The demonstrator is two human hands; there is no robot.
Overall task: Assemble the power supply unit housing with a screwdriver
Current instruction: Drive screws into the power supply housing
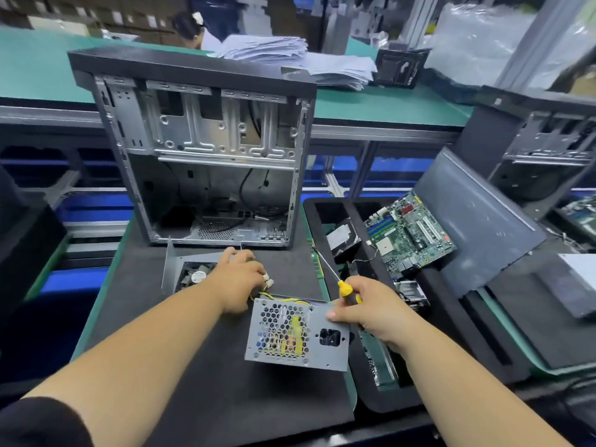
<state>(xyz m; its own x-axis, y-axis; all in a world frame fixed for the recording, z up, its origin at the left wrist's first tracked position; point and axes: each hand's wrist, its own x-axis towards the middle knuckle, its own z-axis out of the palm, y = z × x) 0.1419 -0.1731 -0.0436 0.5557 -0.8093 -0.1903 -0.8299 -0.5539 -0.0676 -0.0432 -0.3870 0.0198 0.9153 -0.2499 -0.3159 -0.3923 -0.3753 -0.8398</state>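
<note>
Grey perforated metal fronts the power supply (pixel 298 333), which sits tilted on a dark foam mat (pixel 180 366) on the desk, its honeycomb grille and socket cutout facing the camera. A person's right hand (pixel 364 308) steadies the unit's upper right corner with thumb and curled fingers while gripping a screwdriver (pixel 335 279) by its yellow handle; the thin shaft slants up and to the left, its tip in the air near the mat's edge. The left hand (pixel 240 279) reaches past the unit, fingers bent down over a bundle of yellow wires and white plugs (pixel 267 283) trailing from the back of the power supply; it appears to be grasping them, though the hand itself hides the contact. Just left of that hand lies a grey housing cover (pixel 185 272), with a fan showing through its opening. Behind both, an open computer case (pixel 200 150) stands upright at the far end of the mat, its bare metal bays facing the camera. To the right, a black foam tray (pixel 342 208) holds a green circuit board (pixel 409 233) leaning against a grey panel (pixel 477 221). Stacked papers (pixel 290 56) rest on a green-topped desk (pixel 38 69) beyond, where another person sits.
</note>
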